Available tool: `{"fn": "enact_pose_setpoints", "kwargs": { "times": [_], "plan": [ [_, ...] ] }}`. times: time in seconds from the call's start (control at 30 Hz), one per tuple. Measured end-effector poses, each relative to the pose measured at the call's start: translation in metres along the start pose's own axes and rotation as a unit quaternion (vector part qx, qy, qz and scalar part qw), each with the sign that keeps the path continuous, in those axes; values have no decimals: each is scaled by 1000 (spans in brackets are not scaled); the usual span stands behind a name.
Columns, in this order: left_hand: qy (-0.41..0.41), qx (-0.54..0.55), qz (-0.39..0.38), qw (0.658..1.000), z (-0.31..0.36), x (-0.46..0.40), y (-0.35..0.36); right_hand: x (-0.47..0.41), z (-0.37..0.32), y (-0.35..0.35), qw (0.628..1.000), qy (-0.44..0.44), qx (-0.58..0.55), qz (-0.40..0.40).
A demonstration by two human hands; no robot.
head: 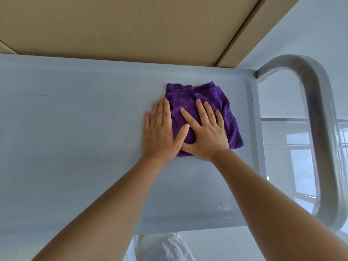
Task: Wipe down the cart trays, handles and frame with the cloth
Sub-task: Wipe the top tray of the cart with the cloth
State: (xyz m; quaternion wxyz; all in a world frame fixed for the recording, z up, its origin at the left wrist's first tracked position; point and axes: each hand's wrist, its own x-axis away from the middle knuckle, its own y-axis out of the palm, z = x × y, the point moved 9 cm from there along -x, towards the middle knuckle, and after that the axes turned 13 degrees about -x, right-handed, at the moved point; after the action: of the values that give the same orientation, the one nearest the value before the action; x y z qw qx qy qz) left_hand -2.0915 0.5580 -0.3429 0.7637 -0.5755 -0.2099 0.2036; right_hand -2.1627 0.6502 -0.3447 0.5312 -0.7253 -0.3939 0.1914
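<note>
Both hands lie flat with fingers straight, side by side and touching at the thumbs, pressing down instead of gripping. The right hand (205, 132) rests squarely on the folded purple terry cloth (207, 102), its fingers fanned across the pile. The left hand (160, 132) sits at the cloth's left edge, mostly on the bare tray, with only its thumb side overlapping the fabric. Neither hand pinches or curls round anything. Spreading the palms this way looks meant to put even weight on the cloth, so that the whole pad drags over the surface rather than bunching up.

That cloth lies on the pale grey, smooth top tray of the cart (75, 138), toward its right end and nearer the far edge than the near one, close to the raised lip at the right but apart from it. Folded into a thick wad, it gives a firm pad under the palm — a sensible shape for flat wiping.

Beyond the right lip, the rounded silver metal loop handle (320, 129) stands out from the cart's corner, untouched by either hand. Behind the tray's far edge runs a light wood-grain panel (131, 25). Below the near edge a bit of white garment (165, 247) shows.

By my reading the tray top is the step in hand — the handle and frame are yet to come.
</note>
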Motion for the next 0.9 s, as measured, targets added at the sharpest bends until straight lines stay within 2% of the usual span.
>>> {"fn": "enact_pose_setpoints", "kwargs": {
  "times": [0.33,0.57,0.73,0.83,0.9],
  "plan": [
    [4,-20,0,1000,2,-4,4,-32,10,-2,998,34,4,-52],
    [9,-43,3,999,2,-3,8,-53,14,-9,998,57,-2,-27],
    [10,-68,10,998,1,-4,9,-56,11,-13,995,82,-24,-50],
    [14,-61,10,998,4,-4,9,-66,10,-30,991,66,69,-93],
    [16,-59,10,998,5,-6,7,-73,5,-46,993,8,95,-71]
  ]
}}
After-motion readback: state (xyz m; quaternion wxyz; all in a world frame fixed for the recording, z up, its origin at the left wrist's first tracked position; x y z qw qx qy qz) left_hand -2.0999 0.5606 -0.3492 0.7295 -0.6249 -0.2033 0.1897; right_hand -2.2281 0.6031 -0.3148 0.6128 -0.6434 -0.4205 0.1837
